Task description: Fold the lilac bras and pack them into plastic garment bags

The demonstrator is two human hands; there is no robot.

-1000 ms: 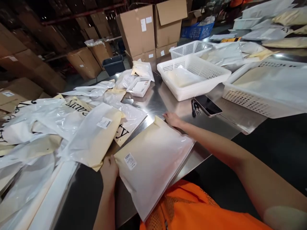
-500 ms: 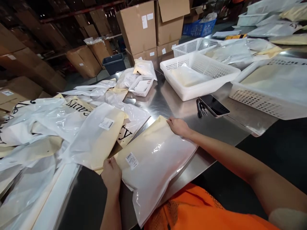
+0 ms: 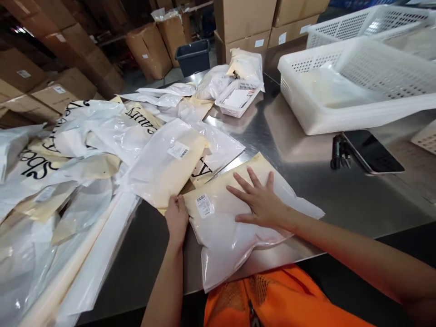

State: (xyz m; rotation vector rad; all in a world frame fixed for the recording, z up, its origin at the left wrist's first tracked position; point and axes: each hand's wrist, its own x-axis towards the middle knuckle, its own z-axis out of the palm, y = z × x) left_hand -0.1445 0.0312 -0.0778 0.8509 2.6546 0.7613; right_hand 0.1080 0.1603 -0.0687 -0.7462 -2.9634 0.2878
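Note:
A cream and white plastic mailer bag point(image 3: 228, 236) with a barcode label point(image 3: 205, 205) lies on the steel table in front of me. My right hand point(image 3: 260, 200) rests flat on it, fingers spread. At the bag's upper left corner my left hand point(image 3: 177, 215) is closed, pinching that corner. Just beyond the left hand is another labelled bag point(image 3: 163, 163), lying on top of a bag with black lettering point(image 3: 202, 168). What is inside the bags cannot be seen.
Several more plastic bags point(image 3: 95, 131) are heaped on the left. A white basket point(image 3: 340, 113), a phone point(image 3: 374, 152) and pens point(image 3: 336, 153) are on the right. Farther back stand a small white basket point(image 3: 235, 109), a dark bin point(image 3: 193, 58) and cardboard boxes point(image 3: 245, 20).
My right hand has let go of the bag's far edge and now lies spread on top. The bag has come down flat on the table. The view has shifted left.

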